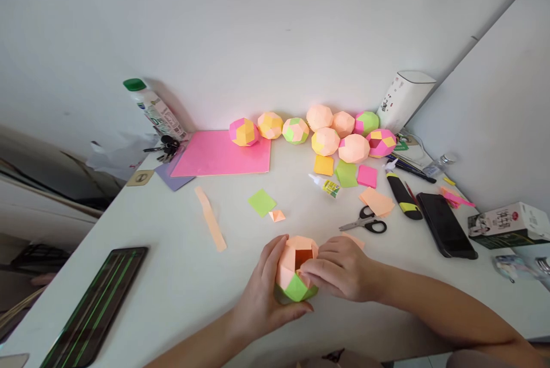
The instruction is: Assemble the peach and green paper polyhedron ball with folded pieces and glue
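My left hand [270, 293] is wrapped round a peach and light green folded-paper ball [287, 267], its thumb under the base. A square hole in the ball's upper side shows a dark orange inside. My right hand [341, 269] pinches at the right edge of this hole; its fingertips are partly hidden, and whether a separate piece of paper is between them I cannot make out. Beyond the ball lie a small folded peach paper piece [277, 216] and a green paper square [262, 202]. A peach paper [354, 240] lies partly behind my right hand.
Several finished paper balls [325, 141] line the wall, one on a pink board [215, 156]. Scissors [365, 222], a glue bottle [330, 187], a cutter [403, 196] and a phone [446, 224] lie to the right. A peach strip [210, 219] and a dark tray-like object [97, 305] lie left.
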Demonstrator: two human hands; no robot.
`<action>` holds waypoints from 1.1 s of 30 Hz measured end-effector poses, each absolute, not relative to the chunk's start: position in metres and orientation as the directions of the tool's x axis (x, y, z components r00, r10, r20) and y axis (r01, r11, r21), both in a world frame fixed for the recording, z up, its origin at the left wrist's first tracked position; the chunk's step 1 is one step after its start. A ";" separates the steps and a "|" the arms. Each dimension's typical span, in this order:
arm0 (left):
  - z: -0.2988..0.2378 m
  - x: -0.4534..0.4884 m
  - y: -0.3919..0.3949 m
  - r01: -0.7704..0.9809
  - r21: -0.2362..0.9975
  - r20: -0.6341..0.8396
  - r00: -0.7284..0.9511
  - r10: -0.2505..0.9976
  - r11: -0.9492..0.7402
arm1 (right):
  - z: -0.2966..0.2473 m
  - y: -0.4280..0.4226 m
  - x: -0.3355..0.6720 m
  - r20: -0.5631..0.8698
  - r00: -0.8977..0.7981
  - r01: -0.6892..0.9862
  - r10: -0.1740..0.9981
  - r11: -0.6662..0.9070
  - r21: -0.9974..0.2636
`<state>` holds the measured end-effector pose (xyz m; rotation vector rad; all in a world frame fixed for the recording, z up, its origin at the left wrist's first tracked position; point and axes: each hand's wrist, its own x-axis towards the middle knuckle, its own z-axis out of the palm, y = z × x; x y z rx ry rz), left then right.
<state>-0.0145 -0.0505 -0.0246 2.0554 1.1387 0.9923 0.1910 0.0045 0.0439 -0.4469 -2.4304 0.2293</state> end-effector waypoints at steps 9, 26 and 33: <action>-0.030 -0.022 -0.029 0.382 0.742 0.496 0.240 0.834 -0.551 | 0.012 0.075 0.190 0.446 -0.567 0.498 0.693 0.719 -0.484; -0.042 -0.026 0.003 0.376 0.676 0.608 0.200 0.768 -0.633 | -0.026 0.086 0.194 0.326 -0.809 0.446 0.490 0.872 -0.203; -0.045 -0.015 0.042 0.479 0.563 0.622 0.291 0.727 -0.674 | -0.029 0.073 0.218 0.410 -0.711 0.524 0.571 0.819 -0.233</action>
